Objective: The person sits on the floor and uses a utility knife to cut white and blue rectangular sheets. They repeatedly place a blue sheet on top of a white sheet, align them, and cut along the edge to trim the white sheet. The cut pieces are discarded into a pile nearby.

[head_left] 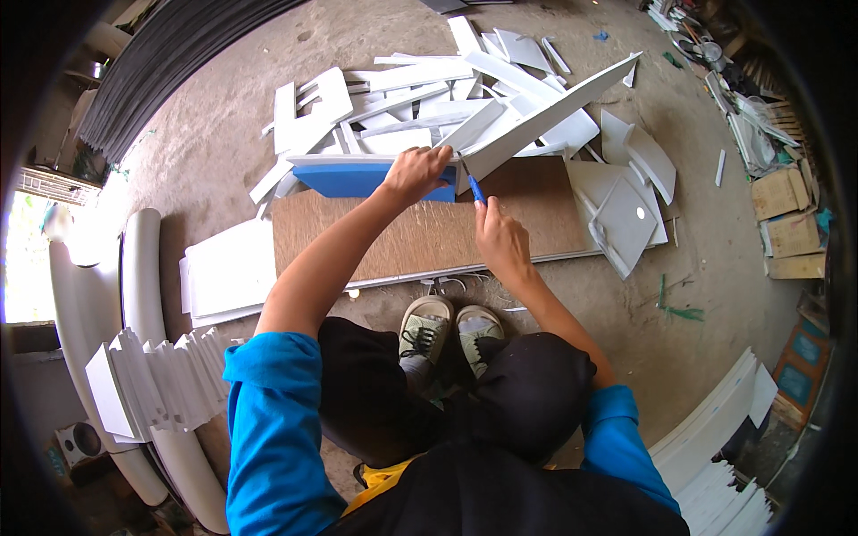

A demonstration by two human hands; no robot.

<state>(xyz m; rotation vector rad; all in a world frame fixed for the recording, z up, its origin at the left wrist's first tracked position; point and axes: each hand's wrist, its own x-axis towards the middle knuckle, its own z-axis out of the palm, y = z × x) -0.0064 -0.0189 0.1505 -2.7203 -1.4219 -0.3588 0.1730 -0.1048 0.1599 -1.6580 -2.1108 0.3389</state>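
— Where does the head view look from?
— From the wearer's head, through the left of two side-by-side fisheye cameras, facing steeply down past the knees [536, 393] and shoes [424, 335].
— How near is it?
— Close over the blue sleeves [273, 402] at the near side; the left hand [418, 171] and right hand [502, 237] lie farther off, mid-view, while the concrete floor [375, 40] spreads to the far side, left and right inside a dark round rim.

Long white board [547, 120] angled away rightward, blue-faced panel [344, 181] on edge, blue-handled cutting tool [476, 190] between them
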